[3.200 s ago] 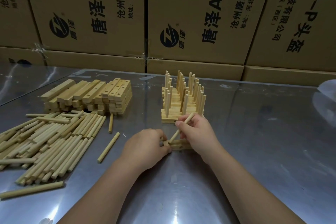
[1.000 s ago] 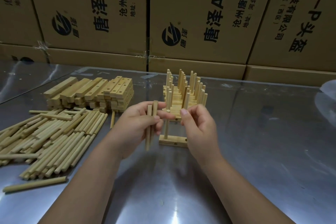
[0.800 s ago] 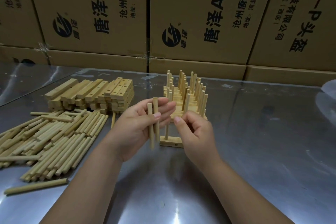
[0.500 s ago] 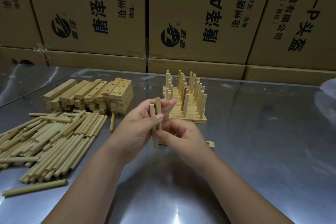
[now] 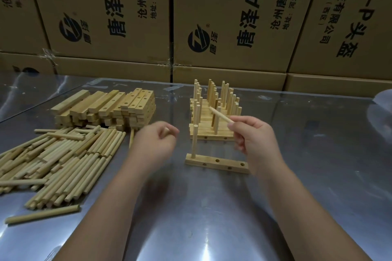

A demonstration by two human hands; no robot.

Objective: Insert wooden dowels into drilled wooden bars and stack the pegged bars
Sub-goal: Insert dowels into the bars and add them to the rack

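Observation:
A drilled wooden bar [image 5: 220, 165] lies on the metal table between my hands. One dowel [image 5: 194, 144] stands upright in its leftmost hole, and three holes on top are open. My right hand [image 5: 256, 142] pinches a second dowel [image 5: 220, 115] above the bar's right end, its free end pointing up and left. My left hand [image 5: 156, 145], blurred, is curled left of the bar with a dowel tip [image 5: 167, 131] showing between its fingers. Behind the bar stands the stack of pegged bars [image 5: 212, 133] with several upright dowels.
A pile of loose dowels [image 5: 63, 159] covers the table's left side, with one stray dowel [image 5: 42, 215] nearer me. Behind the pile is a stack of drilled bars [image 5: 106, 110]. Cardboard boxes [image 5: 233, 17] wall off the back. Something pale [image 5: 384, 99] sits at the right edge.
My right hand took one of the two dowels from my left hand and moved right with it. My left hand dropped lower and turned. The bar with one upright dowel is uncovered.

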